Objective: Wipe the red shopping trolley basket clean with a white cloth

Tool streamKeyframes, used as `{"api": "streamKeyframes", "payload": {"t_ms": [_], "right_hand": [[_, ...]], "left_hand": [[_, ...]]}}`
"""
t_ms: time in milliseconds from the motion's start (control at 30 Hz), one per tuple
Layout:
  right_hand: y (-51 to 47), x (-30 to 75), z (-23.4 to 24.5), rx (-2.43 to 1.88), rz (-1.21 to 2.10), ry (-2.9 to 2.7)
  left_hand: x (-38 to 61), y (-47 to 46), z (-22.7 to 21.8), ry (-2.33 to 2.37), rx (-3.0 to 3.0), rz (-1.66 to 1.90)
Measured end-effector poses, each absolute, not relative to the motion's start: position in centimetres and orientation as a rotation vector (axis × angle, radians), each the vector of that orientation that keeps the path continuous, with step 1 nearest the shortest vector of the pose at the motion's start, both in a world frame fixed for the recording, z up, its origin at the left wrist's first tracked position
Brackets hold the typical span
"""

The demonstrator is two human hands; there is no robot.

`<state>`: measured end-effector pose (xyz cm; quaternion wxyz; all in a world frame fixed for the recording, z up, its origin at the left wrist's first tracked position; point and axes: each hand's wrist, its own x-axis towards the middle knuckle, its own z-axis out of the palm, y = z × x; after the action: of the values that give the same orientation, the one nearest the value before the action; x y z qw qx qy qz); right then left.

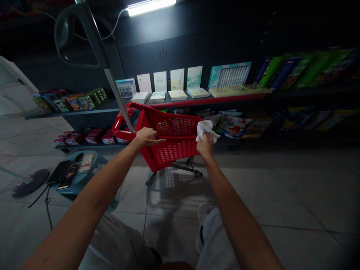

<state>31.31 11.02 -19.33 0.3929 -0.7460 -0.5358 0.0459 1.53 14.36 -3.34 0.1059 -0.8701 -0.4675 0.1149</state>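
A red plastic shopping cart [176, 148] with perforated sides stands side-on in front of me. My left hand [147, 137] is closed over its near top rim by the handle end, thumb lying along the edge. At the cart's right end, my right hand [206, 144] grips a bunched white cloth [205, 128]. The cloth lies against the top corner of the basket, and my fingers are partly hidden behind it. The red cart handle [121, 123] is at the left, with a metal pole [119, 98] passing in front of it.
Behind the cart, a dark shelf [239, 95] carries booklets, boxes and green packages [298, 71], with bagged goods [234, 125] below. A blue-grey stool [97, 161] holding a phone [68, 177] stands at left, near a round pole base [30, 183]. A lit tube lamp [152, 6] hangs above.
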Motion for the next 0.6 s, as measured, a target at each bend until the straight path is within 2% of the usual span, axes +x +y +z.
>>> {"api": "streamKeyframes", "payload": {"t_ms": [200,600], "right_hand": [[9.5,30.9,-18.1,-1.901,0.095,-1.465],[9.0,33.6,-18.7,-1.876,0.119,-1.51]], "left_hand": [[0.0,14.6,-3.4,-1.375,-2.575,0.31],[-0.7,14.8,-3.8,-1.409,-2.559,0.261]]}}
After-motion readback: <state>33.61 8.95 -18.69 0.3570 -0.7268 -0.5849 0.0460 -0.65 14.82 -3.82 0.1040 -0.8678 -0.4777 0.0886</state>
